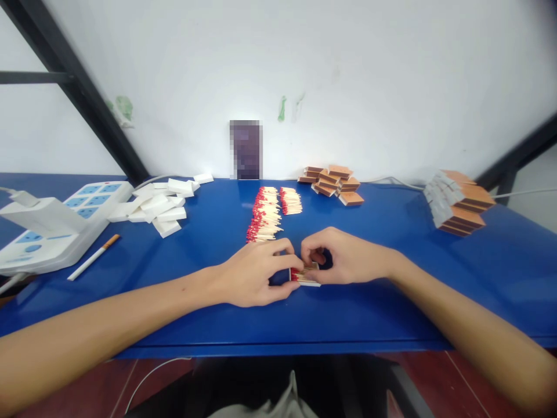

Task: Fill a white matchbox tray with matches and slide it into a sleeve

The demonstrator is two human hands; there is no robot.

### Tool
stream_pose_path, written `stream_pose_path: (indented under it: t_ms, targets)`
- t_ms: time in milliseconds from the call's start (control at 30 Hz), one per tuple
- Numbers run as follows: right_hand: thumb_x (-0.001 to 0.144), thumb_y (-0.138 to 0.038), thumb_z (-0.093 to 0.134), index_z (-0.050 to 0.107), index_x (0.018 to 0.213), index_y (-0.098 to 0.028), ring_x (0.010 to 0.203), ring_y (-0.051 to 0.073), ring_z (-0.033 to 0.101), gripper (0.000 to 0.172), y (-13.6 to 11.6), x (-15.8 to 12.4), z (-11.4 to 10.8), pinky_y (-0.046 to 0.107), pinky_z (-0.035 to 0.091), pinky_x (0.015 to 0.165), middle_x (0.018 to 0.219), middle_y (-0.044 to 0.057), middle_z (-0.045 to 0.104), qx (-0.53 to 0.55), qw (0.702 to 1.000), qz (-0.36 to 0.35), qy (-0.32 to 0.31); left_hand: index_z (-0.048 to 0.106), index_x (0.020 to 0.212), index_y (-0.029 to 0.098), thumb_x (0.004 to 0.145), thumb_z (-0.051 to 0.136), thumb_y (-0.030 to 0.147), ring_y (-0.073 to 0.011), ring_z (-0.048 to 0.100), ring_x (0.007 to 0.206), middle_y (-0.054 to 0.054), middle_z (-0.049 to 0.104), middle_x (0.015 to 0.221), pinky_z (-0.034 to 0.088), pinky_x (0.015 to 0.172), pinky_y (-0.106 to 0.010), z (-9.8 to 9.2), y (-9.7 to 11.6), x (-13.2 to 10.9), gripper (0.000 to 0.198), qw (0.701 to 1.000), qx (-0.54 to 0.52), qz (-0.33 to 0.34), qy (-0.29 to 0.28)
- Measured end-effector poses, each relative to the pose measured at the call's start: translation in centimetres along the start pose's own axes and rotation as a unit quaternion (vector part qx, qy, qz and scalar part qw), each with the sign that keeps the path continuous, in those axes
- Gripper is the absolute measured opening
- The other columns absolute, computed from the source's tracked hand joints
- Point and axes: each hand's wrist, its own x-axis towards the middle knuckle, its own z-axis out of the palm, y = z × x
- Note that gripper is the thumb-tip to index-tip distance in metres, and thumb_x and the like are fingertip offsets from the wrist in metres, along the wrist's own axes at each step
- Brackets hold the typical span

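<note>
Bearings are from my body, twelve straight ahead. At ten: a white power strip (98,194) and a cigarette (93,257). At eleven: a heap of white trays (169,215); contents, if any, cannot be confirmed. My left hand (263,273) reaches in from the left, thumb and fingertips closed about the left end of a matchbox tray (310,284). Beyond that hand, toward twelve, lie a large bank of loose matches (266,215) and, to its right, a smaller group (290,201), heads left. The tray lies at three o'clock from my left hand and nine from my right hand (342,255), long axis roughly nine to three; neither hand is nearer. It contains matches, heads left. My right fingers are curled over its right end; whether they pinch a match, I cannot tell. Just past twelve: orange matchboxes (335,183), interiors unseen. Between one and two: a larger matchbox stack (463,203), likewise.
</note>
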Motion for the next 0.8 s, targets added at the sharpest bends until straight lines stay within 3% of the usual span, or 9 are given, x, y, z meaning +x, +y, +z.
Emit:
stream_pose_path:
  t_ms: [633,800]
  targets:
    - [0.087,-0.033,0.066,0.059,0.074,-0.018,0.060,0.009,0.044,0.021,0.14,-0.04,-0.31,0.024,0.036,0.056,0.067,-0.005,0.050,0.019,1.000,0.003,-0.017,0.065,0.111,0.019,0.096,0.058,0.036,-0.0175,0.063,0.087,-0.007,0.062,0.108,0.052,0.078,-0.031,0.10,-0.19,-0.13,0.024,1.000,-0.010,-0.006,-0.013]
    - [0.090,-0.035,0.064,0.063,0.085,-0.018,0.060,0.010,0.044,0.018,0.36,0.17,-0.33,0.024,0.036,0.055,0.067,-0.004,0.052,0.056,0.998,0.014,0.028,0.061,0.115,0.016,0.094,0.060,0.036,-0.0189,0.062,0.086,-0.007,0.063,0.102,0.052,0.075,-0.031,0.00,-0.10,-0.02,0.029,1.000,-0.007,-0.018,-0.010]
